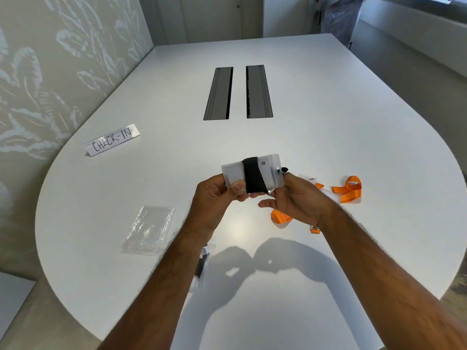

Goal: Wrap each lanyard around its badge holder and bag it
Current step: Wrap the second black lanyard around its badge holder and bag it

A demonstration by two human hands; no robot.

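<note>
Left hand thumb and fingers pinching, right hand fingers curled against, a clear plastic badge holder wrapped in black fabric lanyard, frame centre; orange ribbon lanyard right; clear plastic bag lower left.

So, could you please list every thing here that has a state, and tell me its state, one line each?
badge holder: held above the table, black lanyard wrapped around it
black lanyard: wound around the holder's middle
left hand: grips the holder's left end
right hand: at the holder's right end, grip unclear
plastic bag: flat on the table
orange lanyard: loose, unwrapped, on the table
</note>
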